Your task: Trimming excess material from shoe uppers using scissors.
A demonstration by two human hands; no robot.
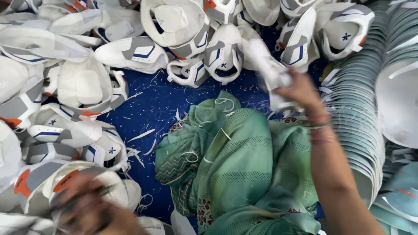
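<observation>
My right hand (300, 93) is raised over my lap and grips a white shoe upper (266, 65), which is blurred by motion. My left hand (89, 209) is low at the left, blurred, resting on a white shoe upper with orange patches (65, 178) in the pile there; whether its fingers grip that piece I cannot tell. Green patterned cloth (235, 165) covers my lap between the two hands, with white thread scraps on it.
White, grey and blue shoe uppers (135, 52) are heaped across the top and left on a dark blue sheet (148, 109) strewn with trimmings. Long stacks of pale teal insole-shaped pieces (361, 113) fill the right side.
</observation>
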